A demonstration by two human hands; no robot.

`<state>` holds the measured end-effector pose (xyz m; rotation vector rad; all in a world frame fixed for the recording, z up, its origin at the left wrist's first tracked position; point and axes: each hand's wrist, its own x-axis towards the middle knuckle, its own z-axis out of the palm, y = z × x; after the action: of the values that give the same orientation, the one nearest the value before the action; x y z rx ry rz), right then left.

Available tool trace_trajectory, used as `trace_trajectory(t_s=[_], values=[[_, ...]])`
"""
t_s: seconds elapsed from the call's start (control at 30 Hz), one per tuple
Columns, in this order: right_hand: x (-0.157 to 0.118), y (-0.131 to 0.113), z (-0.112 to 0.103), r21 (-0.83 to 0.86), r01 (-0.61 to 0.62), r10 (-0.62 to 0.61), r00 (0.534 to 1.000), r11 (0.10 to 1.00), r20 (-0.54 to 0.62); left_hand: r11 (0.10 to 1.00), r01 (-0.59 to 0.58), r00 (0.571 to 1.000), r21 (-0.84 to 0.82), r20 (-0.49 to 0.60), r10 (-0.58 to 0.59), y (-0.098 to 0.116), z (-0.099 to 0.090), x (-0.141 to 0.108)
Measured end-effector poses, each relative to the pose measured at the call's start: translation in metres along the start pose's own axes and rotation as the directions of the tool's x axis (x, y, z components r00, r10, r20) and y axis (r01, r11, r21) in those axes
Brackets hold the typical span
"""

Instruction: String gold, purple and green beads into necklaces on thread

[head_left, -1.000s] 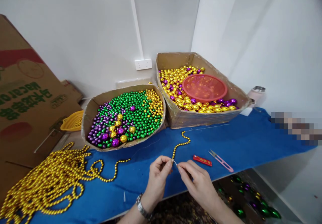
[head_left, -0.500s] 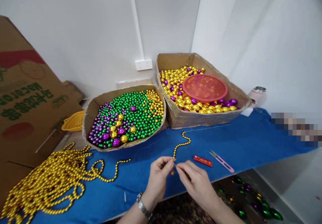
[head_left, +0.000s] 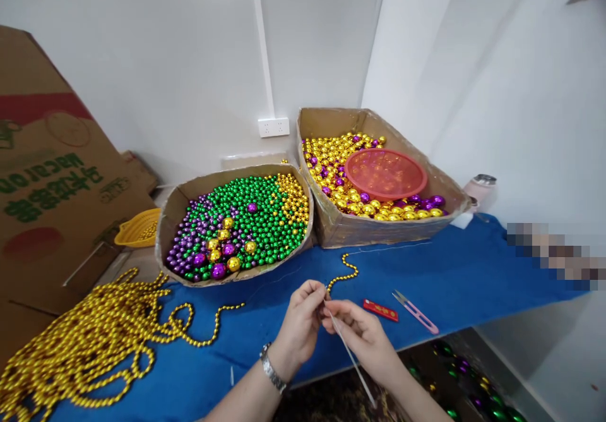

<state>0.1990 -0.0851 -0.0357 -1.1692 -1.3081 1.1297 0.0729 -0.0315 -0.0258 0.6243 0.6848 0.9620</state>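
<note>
Pinching a thin, pale strand (head_left: 351, 358)

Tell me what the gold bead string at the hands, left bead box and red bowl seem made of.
Bead string: perhaps plastic with a metallic finish, from its golden shine. Left box: probably cardboard, brown and matte, its rim bent. Red bowl: likely translucent plastic; golden glints show through.
</note>
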Motion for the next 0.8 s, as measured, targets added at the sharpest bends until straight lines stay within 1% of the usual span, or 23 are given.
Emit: trace_trajectory(t_s=[0.03, 0.07, 0.13, 0.17, 0.2, 0.23, 0.27, 0.3, 0.33, 0.37, 0.4, 0.43, 0.47, 0.5, 0.57, 0.6, 0.63, 0.67, 0.73, 0.77, 0.8], values=[[0.002, 0.000, 0.001, -0.062, 0.084, -0.086, 0.995, 0.995, -0.042, 1.000, -0.005, 1.000, -0.016, 0.012, 0.005, 0.003, 0.004, 0.002], [0.006, -0.001, 0.002, -0.152, 0.174, -0.188, 0.978, 0.973, -0.087, 1.000, -0.012, 1.000, -0.028, 0.026, 0.012, 0.006, 0.009, 0.005], [0.014, -0.006, -0.001, -0.331, 0.304, -0.367, 0.919, 0.893, -0.146, 0.999, -0.026, 0.999, -0.036, 0.041, 0.027, 0.013, 0.018, 0.014], [0.020, -0.011, -0.005, -0.387, 0.333, -0.421, 0.891, 0.860, -0.169, 0.998, -0.049, 0.998, -0.033, 0.033, 0.050, 0.017, 0.021, 0.020], [0.026, -0.016, -0.010, -0.415, 0.343, -0.450, 0.872, 0.842, -0.194, 0.995, -0.095, 0.995, -0.016, 0.013, 0.095, 0.021, 0.023, 0.026], [0.034, -0.023, -0.018, -0.428, 0.336, -0.458, 0.861, 0.839, -0.221, 0.984, -0.175, 0.984, 0.027, -0.021, 0.176, 0.025, 0.023, 0.034], [0.042, -0.031, -0.027, -0.436, 0.323, -0.457, 0.854, 0.840, -0.248, 0.955, -0.277, 0.957, 0.110, -0.061, 0.284, 0.028, 0.020, 0.041], [0.052, -0.039, -0.038, -0.449, 0.309, -0.458, 0.846, 0.838, -0.273, 0.896, -0.376, 0.910, 0.236, -0.090, 0.406, 0.029, 0.015, 0.048], [0.062, -0.049, -0.049, -0.461, 0.291, -0.454, 0.841, 0.838, -0.294, 0.800, -0.450, 0.848, 0.397, -0.090, 0.522, 0.030, 0.009, 0.055], [0.072, -0.059, -0.060, -0.471, 0.273, -0.447, 0.840, 0.839, -0.308, 0.678, -0.481, 0.791, 0.556, -0.059, 0.610, 0.028, 0.000, 0.061], [0.083, -0.069, -0.071, -0.478, 0.258, -0.438, 0.843, 0.839, -0.314, 0.554, -0.478, 0.752, 0.682, -0.008, 0.659, 0.025, -0.008, 0.065], [0.094, -0.079, -0.082, -0.483, 0.244, -0.427, 0.848, 0.841, -0.315, 0.449, -0.463, 0.733, 0.765, 0.045, 0.679, 0.020, -0.017, 0.067], [0.105, -0.089, -0.091, -0.484, 0.232, -0.415, 0.853, 0.844, -0.315, 0.386, -0.456, 0.730, 0.802, 0.088, 0.678, 0.013, -0.025, 0.069], [0.114, -0.099, -0.100, -0.485, 0.218, -0.403, 0.859, 0.847, -0.316, 0.351, -0.458, 0.733, 0.817, 0.123, 0.669, 0.006, -0.031, 0.069], [0.130, -0.118, -0.114, -0.488, 0.189, -0.373, 0.873, 0.852, -0.314, 0.340, -0.480, 0.747, 0.809, 0.173, 0.642, -0.010, -0.040, 0.066], [0.136, -0.127, -0.119, -0.491, 0.175, -0.359, 0.880, 0.853, -0.311, 0.318, -0.483, 0.754, 0.815, 0.203, 0.625, -0.017, -0.043, 0.065], [0.140, -0.136, -0.123, -0.496, 0.164, -0.349, 0.886, 0.853, -0.307, 0.273, -0.477, 0.763, 0.836, 0.238, 0.601, -0.023, -0.045, 0.063], [0.143, -0.144, -0.125, -0.501, 0.156, -0.341, 0.890, 0.851, -0.302, 0.195, -0.454, 0.777, 0.869, 0.279, 0.564, -0.027, -0.046, 0.062], [0.147, -0.160, -0.127, -0.510, 0.150, -0.337, 0.894, 0.847, -0.296, -0.021, -0.379, 0.820, 0.925, 0.346, 0.457, -0.033, -0.047, 0.061], [0.148, -0.166, -0.126, -0.513, 0.152, -0.339, 0.894, 0.845, -0.294, -0.120, -0.339, 0.842, 0.933, 0.357, 0.404, -0.034, -0.049, 0.061], [0.148, -0.170, -0.124, -0.514, 0.156, -0.342, 0.894, 0.843, -0.290, -0.188, -0.307, 0.861, 0.933, 0.356, 0.362, -0.034, -0.050, 0.061]])
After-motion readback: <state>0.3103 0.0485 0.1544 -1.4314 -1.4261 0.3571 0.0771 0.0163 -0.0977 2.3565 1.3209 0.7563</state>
